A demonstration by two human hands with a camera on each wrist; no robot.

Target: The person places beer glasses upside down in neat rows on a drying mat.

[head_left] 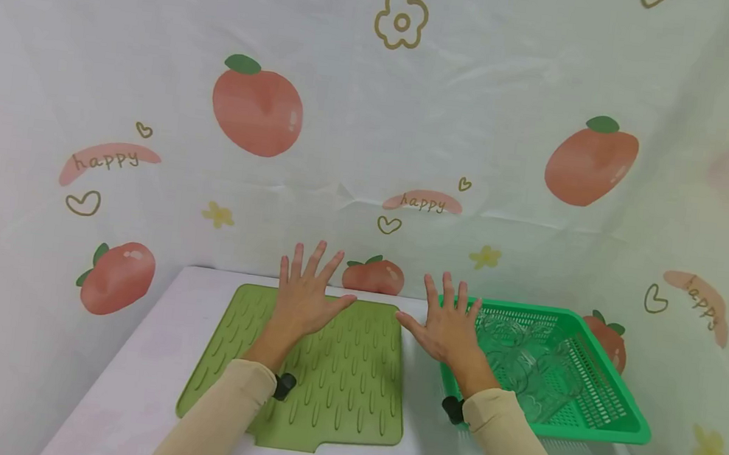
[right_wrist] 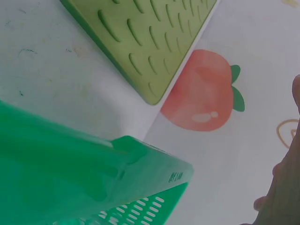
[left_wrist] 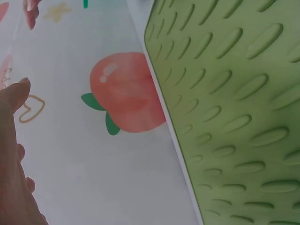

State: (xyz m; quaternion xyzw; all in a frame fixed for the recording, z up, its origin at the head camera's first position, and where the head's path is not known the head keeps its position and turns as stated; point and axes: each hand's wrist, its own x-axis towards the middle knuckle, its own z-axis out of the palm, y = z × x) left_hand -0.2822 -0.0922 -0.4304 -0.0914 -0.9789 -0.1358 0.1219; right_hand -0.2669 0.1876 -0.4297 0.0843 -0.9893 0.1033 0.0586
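Note:
Both hands are raised with fingers spread, and neither holds anything. In the head view my left hand (head_left: 305, 299) is over the far part of a green ridged drying mat (head_left: 349, 374). My right hand (head_left: 450, 325) is in front of the left rim of a green plastic basket (head_left: 610, 433). Several clear drinking glasses (head_left: 526, 370) lie inside that basket, partly hidden by the right hand and wrist. The left wrist view shows part of the left hand (left_wrist: 14, 154) at its edge, apart from the mat.
Mat and basket lie side by side on a white table (head_left: 141, 382), with a strip of tabletop between them. White printed cloth (head_left: 350, 107) with fruit and flower pictures hangs behind and at both sides. A dark strap piece (head_left: 284, 386) shows at the left wrist.

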